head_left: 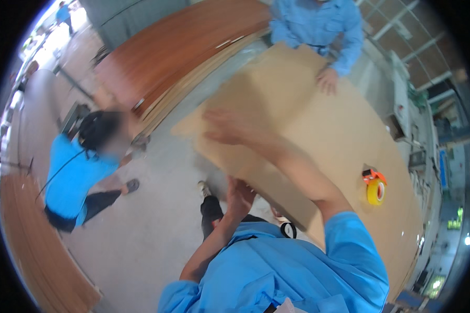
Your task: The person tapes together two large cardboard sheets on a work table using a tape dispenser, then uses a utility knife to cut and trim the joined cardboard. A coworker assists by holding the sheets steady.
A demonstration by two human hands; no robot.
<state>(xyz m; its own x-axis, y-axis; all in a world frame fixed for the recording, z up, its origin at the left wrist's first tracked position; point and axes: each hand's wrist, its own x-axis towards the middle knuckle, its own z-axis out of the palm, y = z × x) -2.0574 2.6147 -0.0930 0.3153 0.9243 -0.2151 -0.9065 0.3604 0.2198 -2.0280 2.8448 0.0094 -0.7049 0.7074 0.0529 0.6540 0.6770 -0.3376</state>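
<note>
The right hand (223, 127) is spread over the cardboard (344, 135), apart from the left hand (239, 199) at the edge, its grip unclear; uneven pressure could crease the cardboard between them.

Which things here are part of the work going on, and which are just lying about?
Part of the work:
Cardboard sheet: right hand over it, left hand at its edge
Orange-and-yellow tape dispenser, probably: it lies on the sheet

Apparently just lying about:
Reddish-brown panels, upper left
Brown boards, lower left
</note>
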